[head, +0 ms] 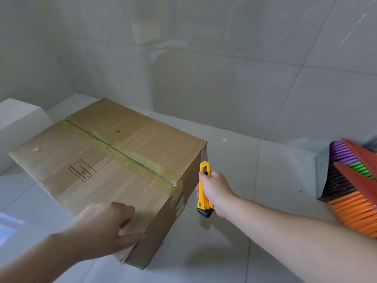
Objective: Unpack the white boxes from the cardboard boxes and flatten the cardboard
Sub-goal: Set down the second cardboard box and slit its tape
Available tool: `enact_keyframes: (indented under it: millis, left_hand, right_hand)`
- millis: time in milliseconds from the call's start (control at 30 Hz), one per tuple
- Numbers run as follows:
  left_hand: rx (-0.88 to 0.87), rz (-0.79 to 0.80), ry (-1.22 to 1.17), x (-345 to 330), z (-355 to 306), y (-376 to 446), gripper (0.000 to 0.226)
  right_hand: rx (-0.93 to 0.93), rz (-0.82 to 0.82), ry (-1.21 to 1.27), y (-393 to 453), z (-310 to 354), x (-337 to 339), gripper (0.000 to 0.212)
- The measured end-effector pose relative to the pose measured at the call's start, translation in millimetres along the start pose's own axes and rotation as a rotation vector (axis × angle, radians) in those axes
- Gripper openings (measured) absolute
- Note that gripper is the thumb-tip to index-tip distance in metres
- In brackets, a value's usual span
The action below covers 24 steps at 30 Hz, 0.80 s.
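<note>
A closed cardboard box [114,160] sits on the pale tiled floor, its top seam sealed with yellowish tape [126,154] that runs down the near right side. My left hand [106,223] rests on the box's near corner, fingers spread over the top edge. My right hand [216,190] grips a yellow utility knife [204,188] upright beside the box's right side, its blade tip up at the top right corner. No white boxes from inside are visible.
A white block [18,123] stands at the left behind the box. Brooms with orange, green and purple bristles [355,186] lean at the right edge. A tiled wall [204,58] rises close behind.
</note>
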<state>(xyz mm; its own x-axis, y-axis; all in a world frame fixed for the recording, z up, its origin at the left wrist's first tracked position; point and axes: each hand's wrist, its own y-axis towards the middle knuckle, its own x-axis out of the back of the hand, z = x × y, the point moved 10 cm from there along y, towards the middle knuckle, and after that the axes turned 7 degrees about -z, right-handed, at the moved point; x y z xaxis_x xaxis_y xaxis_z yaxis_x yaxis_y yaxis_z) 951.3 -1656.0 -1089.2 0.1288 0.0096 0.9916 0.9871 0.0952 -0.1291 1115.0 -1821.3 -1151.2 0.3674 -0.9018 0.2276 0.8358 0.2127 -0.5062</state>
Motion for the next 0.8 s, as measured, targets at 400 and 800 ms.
enact_keyframes:
  millis: [400,800]
  left_hand:
    - [-0.119,-0.049,0.049,-20,-34,18,0.04]
    - [-0.178,-0.021,-0.028,-29,-34,19,0.051]
  right_hand:
    - [-0.012,0.056,0.009,-4,-9,-5,0.025]
    - [-0.013,0.127,0.028,-18,-18,-13,0.021]
